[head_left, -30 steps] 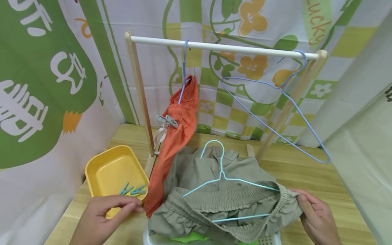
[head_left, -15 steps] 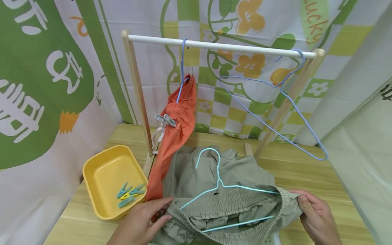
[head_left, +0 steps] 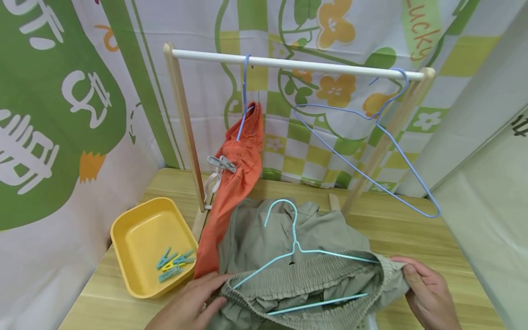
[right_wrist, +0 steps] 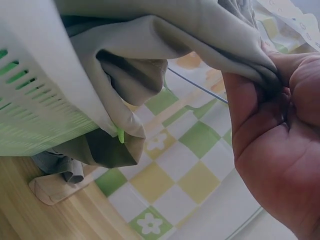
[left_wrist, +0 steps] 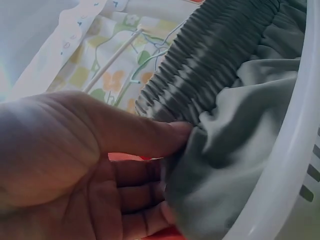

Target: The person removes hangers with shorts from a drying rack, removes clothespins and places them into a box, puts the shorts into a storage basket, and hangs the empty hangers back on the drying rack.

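Observation:
Grey-green trousers (head_left: 346, 231) with a gathered elastic waistband (head_left: 305, 273) lie spread before me, the waist opening facing up. A mint-green hanger (head_left: 294, 229) sits in the waist, its lower bar across the opening and its hook above the cloth. My left hand (head_left: 191, 300) pinches the waistband's left end; in the left wrist view the thumb lies on the grey cloth (left_wrist: 220, 170), with the fingers partly behind it. At the other end, my right hand (head_left: 431, 293) pinches the cloth between thumb and fingers. In the right wrist view its fingertips are hidden in the folds.
A rack with a white rail (head_left: 305, 66) bears orange trousers (head_left: 239, 169) with a grey clothespin (head_left: 222, 163), and a bare blue hanger (head_left: 396, 142). Several clothespins (head_left: 175, 263) lie in a yellow basin (head_left: 123, 256) at left. A white basket (left_wrist: 280, 185) is under the trousers.
My left hand has come right from beside the basin and taken hold of the waistband's left end. The hanger has shifted slightly down and left. The right hand keeps its hold.

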Motion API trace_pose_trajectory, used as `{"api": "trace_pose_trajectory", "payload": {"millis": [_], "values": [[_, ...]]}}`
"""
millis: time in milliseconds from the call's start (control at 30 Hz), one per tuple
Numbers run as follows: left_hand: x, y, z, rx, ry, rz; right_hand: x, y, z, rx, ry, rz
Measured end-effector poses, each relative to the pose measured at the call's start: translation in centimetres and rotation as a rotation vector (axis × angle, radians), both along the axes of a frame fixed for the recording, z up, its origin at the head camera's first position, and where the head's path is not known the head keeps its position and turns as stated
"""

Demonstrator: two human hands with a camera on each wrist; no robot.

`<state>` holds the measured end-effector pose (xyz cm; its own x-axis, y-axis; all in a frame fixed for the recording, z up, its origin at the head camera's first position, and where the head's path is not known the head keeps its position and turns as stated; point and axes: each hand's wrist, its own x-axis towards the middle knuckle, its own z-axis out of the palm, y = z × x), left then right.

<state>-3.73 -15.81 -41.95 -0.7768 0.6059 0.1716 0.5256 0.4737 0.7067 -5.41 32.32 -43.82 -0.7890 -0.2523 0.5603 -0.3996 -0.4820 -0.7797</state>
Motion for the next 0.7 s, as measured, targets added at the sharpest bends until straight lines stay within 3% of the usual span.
{"api": "trace_pose_trajectory", "payload": {"millis": [100,233,467,700], "values": [[-0.1,0.2,-0.3,0.069,0.097,0.011,0.0,0.1,0.0,0.008,0.014,0.016],[-0.1,0.9,-0.1,0.128,0.148,0.073,0.0,0.2,0.0,0.001,0.033,0.047],[-0.1,2.3,0.6,0.131,0.065,0.219,0.1,0.3,0.2,0.033,0.028,0.034],[-0.8,3.0,0.7,0.171,0.064,0.287,0.3,0.5,0.3,0.104,0.031,0.006]]}}
